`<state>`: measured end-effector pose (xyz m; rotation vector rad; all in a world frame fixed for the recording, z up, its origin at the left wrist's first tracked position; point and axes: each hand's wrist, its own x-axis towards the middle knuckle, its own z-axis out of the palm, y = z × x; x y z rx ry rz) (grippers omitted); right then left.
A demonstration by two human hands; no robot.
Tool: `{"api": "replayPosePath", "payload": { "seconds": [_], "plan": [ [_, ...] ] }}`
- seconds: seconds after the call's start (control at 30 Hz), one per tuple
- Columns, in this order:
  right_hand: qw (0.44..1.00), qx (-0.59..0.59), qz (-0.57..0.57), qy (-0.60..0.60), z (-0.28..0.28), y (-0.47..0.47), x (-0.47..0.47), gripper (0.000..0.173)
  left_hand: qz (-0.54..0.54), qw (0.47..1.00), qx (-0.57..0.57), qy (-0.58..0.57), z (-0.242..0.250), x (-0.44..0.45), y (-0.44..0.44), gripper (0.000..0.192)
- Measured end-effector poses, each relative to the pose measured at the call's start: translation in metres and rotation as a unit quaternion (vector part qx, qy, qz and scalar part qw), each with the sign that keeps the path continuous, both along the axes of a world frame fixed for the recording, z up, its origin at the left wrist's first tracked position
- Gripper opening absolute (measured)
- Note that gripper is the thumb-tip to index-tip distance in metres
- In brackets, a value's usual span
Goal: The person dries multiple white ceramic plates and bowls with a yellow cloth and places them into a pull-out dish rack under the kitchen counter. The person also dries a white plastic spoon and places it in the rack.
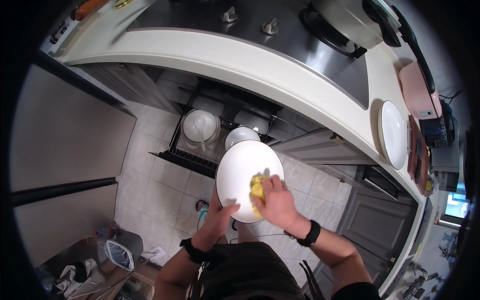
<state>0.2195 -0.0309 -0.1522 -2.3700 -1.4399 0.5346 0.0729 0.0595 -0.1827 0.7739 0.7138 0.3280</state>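
Observation:
A white oval plate with a thin dark rim (240, 168) is held out before me, above the floor. My left hand (221, 213) grips its lower left edge, the thumb on top and the fingers hidden beneath. Against the plate's right part, my right hand (275, 200) presses a crumpled yellow cloth (258, 187). Beyond the plate stands a pulled-out drawer rack (187, 163) with white bowls (193, 123), a white spoon (201, 129) lying across them. Another white bowl (242, 135) is partly covered by the plate.
A white counter edge (210, 63) curves above the drawer, with a gas hob (247, 33) and a pot (348, 22). At the right are a white oval dish (392, 135) and a pink appliance (420, 90). A grey bin (129, 243) stands lower left.

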Motion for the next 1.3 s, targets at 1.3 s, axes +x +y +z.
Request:
{"api": "replayPosePath", "payload": {
  "seconds": [1.3],
  "plan": [
    [0.584, 0.255, -0.282, 0.718, -0.002, 0.006, 0.029, 0.028, -0.140, 0.945, -0.292, 0.042, 0.007, -0.023, 0.007, 0.045]
  ]
}}
